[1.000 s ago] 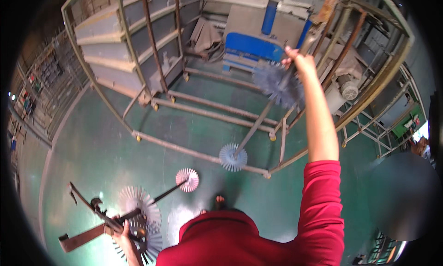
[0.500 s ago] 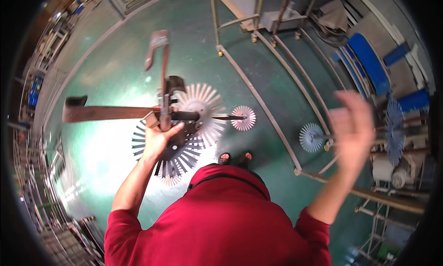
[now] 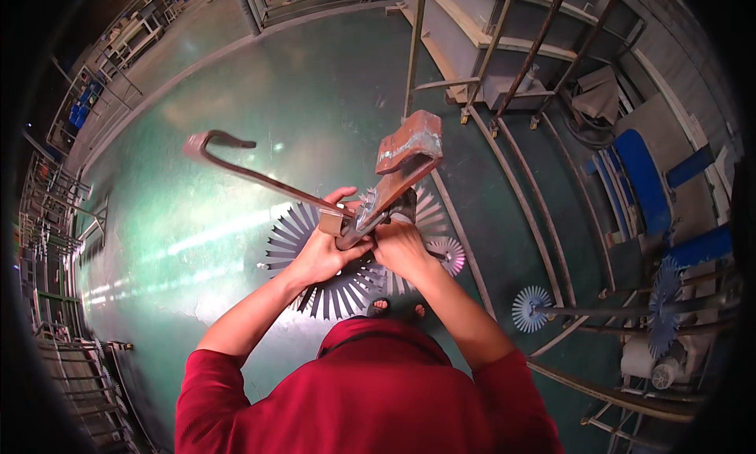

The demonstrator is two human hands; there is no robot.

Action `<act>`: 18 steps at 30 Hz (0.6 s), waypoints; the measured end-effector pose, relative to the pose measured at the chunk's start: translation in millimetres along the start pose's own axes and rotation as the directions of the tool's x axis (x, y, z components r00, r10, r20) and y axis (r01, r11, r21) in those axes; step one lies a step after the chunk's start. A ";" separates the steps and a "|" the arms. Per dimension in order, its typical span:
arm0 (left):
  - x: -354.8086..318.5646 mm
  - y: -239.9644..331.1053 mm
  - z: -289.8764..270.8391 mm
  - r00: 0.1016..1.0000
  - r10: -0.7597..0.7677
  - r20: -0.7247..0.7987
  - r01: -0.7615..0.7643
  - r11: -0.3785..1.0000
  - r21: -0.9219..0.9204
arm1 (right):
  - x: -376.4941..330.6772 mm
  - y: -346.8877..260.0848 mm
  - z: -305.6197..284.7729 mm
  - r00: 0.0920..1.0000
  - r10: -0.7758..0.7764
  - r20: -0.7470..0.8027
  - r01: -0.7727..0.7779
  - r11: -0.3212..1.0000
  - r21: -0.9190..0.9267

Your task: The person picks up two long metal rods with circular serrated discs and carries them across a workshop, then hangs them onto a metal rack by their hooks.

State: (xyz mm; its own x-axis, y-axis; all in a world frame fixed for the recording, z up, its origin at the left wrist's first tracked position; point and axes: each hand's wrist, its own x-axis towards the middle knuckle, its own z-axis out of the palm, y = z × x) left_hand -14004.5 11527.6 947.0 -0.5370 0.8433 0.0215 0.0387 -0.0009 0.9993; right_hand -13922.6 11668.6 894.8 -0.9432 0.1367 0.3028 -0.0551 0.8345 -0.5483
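Note:
A metal hanging rack with hooked arms stands before me; one rusty hook (image 3: 260, 178) reaches left and a broad curved hook (image 3: 409, 143) rises to the right. Round its upper post my left hand (image 3: 324, 253) is closed, thumb across the front, beside a small square plate (image 3: 331, 221). My right hand (image 3: 400, 248) is closed against the same hub just below the broad hook; its fingers are partly hidden behind the metal. Below both hands hangs a dark slotted disc (image 3: 287, 241) with radiating blades. A paler disc (image 3: 429, 215) and a small pinkish one (image 3: 449, 255) show to the right.
Wheeled metal frames (image 3: 504, 210) stand along the right. Another small slotted disc (image 3: 530, 308) and a larger bluish one (image 3: 666, 304) are on the far right, near blue panels (image 3: 639, 170). Racks (image 3: 67, 296) line the left side. My feet (image 3: 379, 305) are on the green floor.
My right hand has come in from the far right onto the rack's hub. The rack's hooks have turned clockwise, and the rack has shifted right with my left hand still on it.

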 end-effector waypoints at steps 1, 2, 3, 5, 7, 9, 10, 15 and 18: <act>4.9 2.1 -1.6 1.000 0.023 0.012 -0.023 1.000 0.018 | 3.1 0.4 -1.6 1.000 0.017 0.006 -0.017 1.000 -0.017; 9.9 4.3 -3.6 0.999 0.046 0.026 -0.047 0.998 0.037 | 5.0 0.3 -2.0 1.000 0.008 0.005 -0.008 1.000 -0.029; 14.6 0.7 -7.0 0.998 0.062 0.024 -0.063 0.997 0.033 | 7.0 0.6 -1.6 0.997 0.073 -0.011 -0.073 0.995 -0.070; 24.5 -6.6 -13.1 0.993 0.100 0.056 -0.110 0.967 0.230 | 9.5 7.3 3.1 0.989 0.145 -0.034 -0.148 0.979 -0.140; 29.5 -1.8 -9.6 0.992 0.099 0.080 -0.117 0.954 0.274 | 7.8 19.6 6.1 0.987 0.131 -0.097 -0.146 0.975 -0.169; 34.7 -3.1 -3.2 0.988 0.099 0.116 -0.128 0.952 0.277 | 6.2 27.9 -2.6 0.962 0.250 -0.105 -0.267 0.942 -0.202; 37.8 -4.2 0.3 0.991 -0.036 0.126 0.014 0.986 0.165 | 8.8 27.3 -16.6 0.955 0.261 -0.139 -0.287 0.931 -0.224; 36.6 -42.2 -4.8 0.989 -0.106 0.100 0.094 0.988 0.121 | 4.8 59.1 -77.4 0.868 0.483 -0.116 -0.497 0.839 -0.220; 47.6 -35.7 4.4 0.998 -0.039 0.046 0.031 0.985 0.170 | -7.0 72.9 -121.4 0.808 0.545 -0.226 -0.585 0.790 -0.183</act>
State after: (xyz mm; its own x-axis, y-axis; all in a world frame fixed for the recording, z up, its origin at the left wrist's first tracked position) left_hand -14027.7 11570.2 912.2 -0.4988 0.8665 -0.0189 0.1653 0.1165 0.9793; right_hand -13880.3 11793.3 947.4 -0.7177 0.6856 0.1218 0.5677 0.6775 -0.4677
